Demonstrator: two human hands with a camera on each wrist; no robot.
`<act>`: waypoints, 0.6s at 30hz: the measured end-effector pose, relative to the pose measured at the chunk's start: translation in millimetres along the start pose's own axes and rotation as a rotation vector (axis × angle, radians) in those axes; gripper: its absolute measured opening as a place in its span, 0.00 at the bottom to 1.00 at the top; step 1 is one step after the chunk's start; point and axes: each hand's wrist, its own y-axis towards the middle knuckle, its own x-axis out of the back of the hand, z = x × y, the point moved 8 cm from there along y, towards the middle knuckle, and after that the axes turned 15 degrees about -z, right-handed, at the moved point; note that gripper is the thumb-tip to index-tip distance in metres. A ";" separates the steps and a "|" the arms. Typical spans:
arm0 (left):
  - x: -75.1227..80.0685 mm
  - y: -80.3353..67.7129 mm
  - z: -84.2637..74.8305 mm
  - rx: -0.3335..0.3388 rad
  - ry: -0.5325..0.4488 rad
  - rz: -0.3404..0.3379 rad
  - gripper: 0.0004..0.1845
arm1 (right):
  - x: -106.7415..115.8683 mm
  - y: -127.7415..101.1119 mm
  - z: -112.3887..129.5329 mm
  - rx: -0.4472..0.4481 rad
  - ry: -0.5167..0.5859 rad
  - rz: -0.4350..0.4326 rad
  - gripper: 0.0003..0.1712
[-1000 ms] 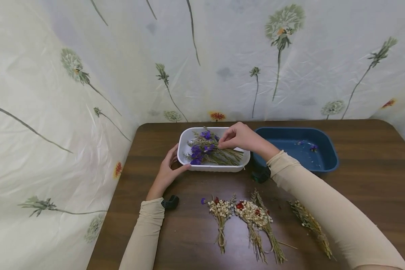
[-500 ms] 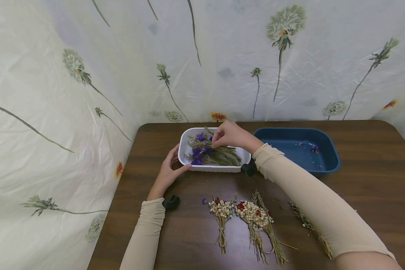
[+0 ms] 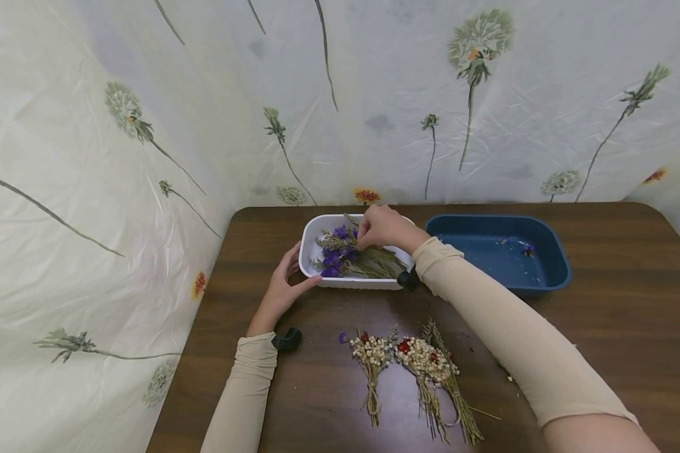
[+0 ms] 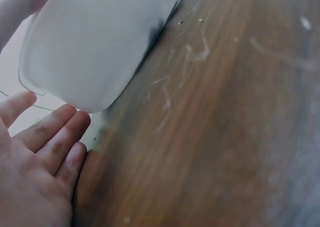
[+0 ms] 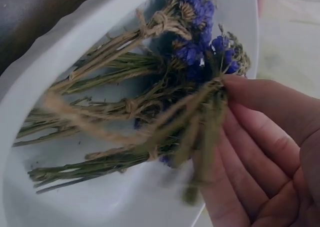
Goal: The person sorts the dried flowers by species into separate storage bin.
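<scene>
A dark wooden counter (image 3: 600, 327) stands against a pale wall covering printed with long-stemmed flowers.

Furthest left, the left hand (image 3: 280, 286) rests at the near left corner of a white tray (image 3: 308, 242). Its fingers are straight and relaxed, lying against the tray's outer wall, with the thumb along the near edge. The left wrist view shows the same: loose fingers just beside the tray's rounded corner (image 4: 85, 62), holding nothing.

The white tray sits near the far edge of the counter, left of centre. Inside it lie dried purple flower bundles (image 3: 345, 251), green stems tied with twine, blossoms toward the left.

The right hand (image 3: 382, 228) reaches into the tray from the right. Its fingertips (image 5: 250, 94) are drawn together, pinching the blossom end of one bundle (image 5: 165, 117); the wrist view shows twine-bound stems fanning away from the fingers across the tray floor.

On the near counter, below the tray, lie two small bundles of white and red dried flowers (image 3: 408, 358), side by side, stems pointing toward the person.

Right of the white tray, just beside it, stands a blue tray (image 3: 555, 264) with a few purple scraps inside.
</scene>
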 end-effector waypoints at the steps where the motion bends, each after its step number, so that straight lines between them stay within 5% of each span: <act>1: -0.1 0.1 0.6 0.002 -0.002 0.000 0.48 | -1.0 0.3 0.4 -0.004 -0.011 0.008 0.07; 18: -0.1 0.8 0.2 -0.007 0.005 0.000 0.49 | -9.9 -4.8 9.9 0.015 -0.130 0.055 0.06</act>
